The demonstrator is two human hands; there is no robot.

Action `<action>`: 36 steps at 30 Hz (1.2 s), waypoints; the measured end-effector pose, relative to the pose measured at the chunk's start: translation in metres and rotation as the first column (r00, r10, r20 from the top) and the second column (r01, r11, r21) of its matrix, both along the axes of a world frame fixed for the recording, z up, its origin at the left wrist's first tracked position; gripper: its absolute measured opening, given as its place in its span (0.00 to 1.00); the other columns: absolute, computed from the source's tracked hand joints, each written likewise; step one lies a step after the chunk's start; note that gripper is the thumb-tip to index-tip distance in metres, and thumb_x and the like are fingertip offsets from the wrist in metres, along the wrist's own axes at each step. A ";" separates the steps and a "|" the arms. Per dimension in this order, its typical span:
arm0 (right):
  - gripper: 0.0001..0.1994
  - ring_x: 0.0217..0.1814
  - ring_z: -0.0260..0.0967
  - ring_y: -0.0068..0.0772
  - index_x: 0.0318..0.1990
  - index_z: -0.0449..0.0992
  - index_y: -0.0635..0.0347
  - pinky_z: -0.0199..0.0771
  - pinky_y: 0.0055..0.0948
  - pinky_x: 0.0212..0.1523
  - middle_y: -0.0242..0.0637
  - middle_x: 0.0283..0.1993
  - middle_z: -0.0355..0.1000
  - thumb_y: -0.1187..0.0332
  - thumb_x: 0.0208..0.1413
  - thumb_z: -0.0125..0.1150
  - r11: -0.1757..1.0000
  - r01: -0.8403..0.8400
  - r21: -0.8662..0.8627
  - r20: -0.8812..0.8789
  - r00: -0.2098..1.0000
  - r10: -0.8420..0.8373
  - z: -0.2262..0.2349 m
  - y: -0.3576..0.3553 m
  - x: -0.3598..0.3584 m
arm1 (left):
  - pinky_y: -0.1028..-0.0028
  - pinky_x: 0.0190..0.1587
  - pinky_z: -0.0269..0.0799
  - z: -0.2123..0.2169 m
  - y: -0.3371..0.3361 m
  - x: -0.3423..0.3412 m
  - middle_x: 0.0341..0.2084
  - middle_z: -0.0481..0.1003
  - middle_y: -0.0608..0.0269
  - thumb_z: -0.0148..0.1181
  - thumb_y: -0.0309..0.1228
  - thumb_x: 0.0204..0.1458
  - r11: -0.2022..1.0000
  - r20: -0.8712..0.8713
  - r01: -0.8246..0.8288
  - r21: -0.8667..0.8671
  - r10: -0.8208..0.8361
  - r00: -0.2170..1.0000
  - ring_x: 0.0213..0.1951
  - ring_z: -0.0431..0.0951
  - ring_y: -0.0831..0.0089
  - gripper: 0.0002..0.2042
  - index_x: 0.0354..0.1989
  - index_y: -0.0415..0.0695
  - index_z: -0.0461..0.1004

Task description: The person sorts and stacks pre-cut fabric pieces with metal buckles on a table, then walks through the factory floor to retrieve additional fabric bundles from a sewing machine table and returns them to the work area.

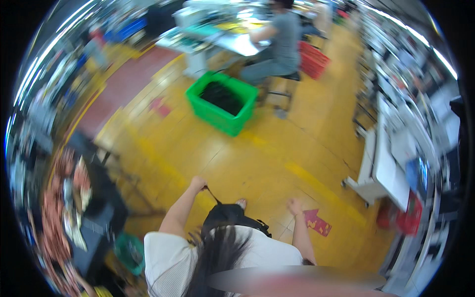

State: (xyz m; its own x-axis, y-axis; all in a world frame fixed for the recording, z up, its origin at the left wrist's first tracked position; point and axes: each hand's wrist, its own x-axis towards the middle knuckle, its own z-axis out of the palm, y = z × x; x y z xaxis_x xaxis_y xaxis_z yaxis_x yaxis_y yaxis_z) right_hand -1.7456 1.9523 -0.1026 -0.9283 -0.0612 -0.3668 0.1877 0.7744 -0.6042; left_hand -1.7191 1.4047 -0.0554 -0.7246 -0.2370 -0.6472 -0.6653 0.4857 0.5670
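Out in front on the left, my left hand (199, 183) is closed on a thin dark strap (213, 195). The strap runs down to a black item (228, 214) at my waist, perhaps a bag or apron; its kind is not clear. My right hand (295, 205) hangs lower on the other side, away from the black item, and nothing shows in it. Its fingers are blurred, so their pose cannot be made out. Below it on the floor is a red arrow marking (317, 222).
A green crate (222, 106) of dark pieces stands ahead, beside a seated person (279, 47) at a worktable. Behind that person is a red crate (312, 59). A white-topped table (388, 158) on casters is at right; a dark bench (99, 227) with brownish pieces is at left.
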 end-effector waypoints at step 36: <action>0.16 0.38 0.77 0.43 0.40 0.80 0.59 0.74 0.39 0.39 0.49 0.34 0.78 0.57 0.52 0.55 0.891 0.449 0.063 0.493 0.762 -0.419 -0.051 0.461 -0.909 | 0.71 0.26 0.73 0.072 0.544 -1.267 0.23 0.75 0.61 0.58 0.20 0.47 0.924 -0.048 0.329 0.194 -0.326 0.944 0.23 0.74 0.71 0.15 0.45 0.42 0.74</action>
